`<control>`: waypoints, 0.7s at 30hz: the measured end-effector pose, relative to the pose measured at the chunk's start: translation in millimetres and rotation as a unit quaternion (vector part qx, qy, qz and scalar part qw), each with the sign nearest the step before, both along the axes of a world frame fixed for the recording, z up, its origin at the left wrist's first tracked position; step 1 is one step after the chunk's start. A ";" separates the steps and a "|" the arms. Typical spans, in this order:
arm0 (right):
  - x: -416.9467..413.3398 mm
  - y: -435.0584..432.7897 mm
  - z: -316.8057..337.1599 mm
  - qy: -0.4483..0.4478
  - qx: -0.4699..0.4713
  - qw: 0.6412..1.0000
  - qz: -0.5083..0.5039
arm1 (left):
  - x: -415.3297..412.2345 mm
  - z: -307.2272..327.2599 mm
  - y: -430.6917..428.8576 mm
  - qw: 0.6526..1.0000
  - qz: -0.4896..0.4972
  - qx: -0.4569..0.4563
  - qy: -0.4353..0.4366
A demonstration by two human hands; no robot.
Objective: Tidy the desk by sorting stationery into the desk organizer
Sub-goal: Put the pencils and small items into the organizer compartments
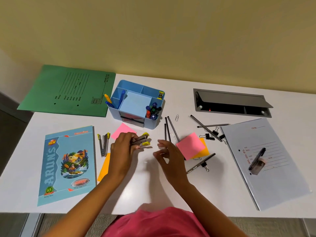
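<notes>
Head view: left hand [124, 147] grasps a yellow-tipped stapler [141, 140]; right hand [168, 153] relaxed, empty. Step: stapler sorting. Next: carry it beyond the fingertips into the desk organizer [114, 111].

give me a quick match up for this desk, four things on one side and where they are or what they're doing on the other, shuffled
Things:
1. green folder
2. black pen
3. blue note pad
4. left hand

Places or states:
a. in the middle compartment of the organizer
b. lying on the pale file at the right
c. at the far left corner of the desk
d. gripping yellow-tipped staplers

Pairs: 1-c, 2-b, 3-a, 4-d
</notes>
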State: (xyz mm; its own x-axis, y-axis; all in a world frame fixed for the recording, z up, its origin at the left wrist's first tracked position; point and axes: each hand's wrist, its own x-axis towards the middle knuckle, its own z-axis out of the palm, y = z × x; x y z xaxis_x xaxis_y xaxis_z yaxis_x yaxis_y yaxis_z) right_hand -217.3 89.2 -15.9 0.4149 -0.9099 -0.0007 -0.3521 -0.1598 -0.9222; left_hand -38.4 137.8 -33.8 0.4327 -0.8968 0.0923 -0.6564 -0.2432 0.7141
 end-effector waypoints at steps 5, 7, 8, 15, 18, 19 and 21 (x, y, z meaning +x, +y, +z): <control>22.1 -17.8 34.3 -0.081 0.031 0.996 0.011 | -17.8 47.2 -13.5 0.994 -0.018 -0.063 0.085; 28.9 -29.8 49.5 -0.116 0.024 0.993 0.001 | -20.8 60.8 -24.4 0.988 -0.018 -0.080 0.131; 32.4 -36.2 57.2 -0.136 0.031 0.990 0.002 | -20.6 66.5 -30.6 0.985 -0.016 -0.089 0.149; 59.8 -100.1 89.5 -0.184 0.003 0.983 -0.014 | 2.7 98.6 -88.7 0.971 0.007 -0.135 0.195; 75.6 -138.7 82.6 -0.165 -0.029 0.985 -0.043 | 21.2 98.3 -127.7 0.929 0.065 -0.103 0.350; 80.9 -151.4 78.9 -0.147 -0.031 0.987 -0.053 | 27.9 96.5 -141.9 0.897 0.084 -0.081 0.425; 90.3 -173.2 69.7 -0.102 -0.042 0.992 -0.057 | 38.7 91.0 -167.5 0.851 0.107 -0.028 0.513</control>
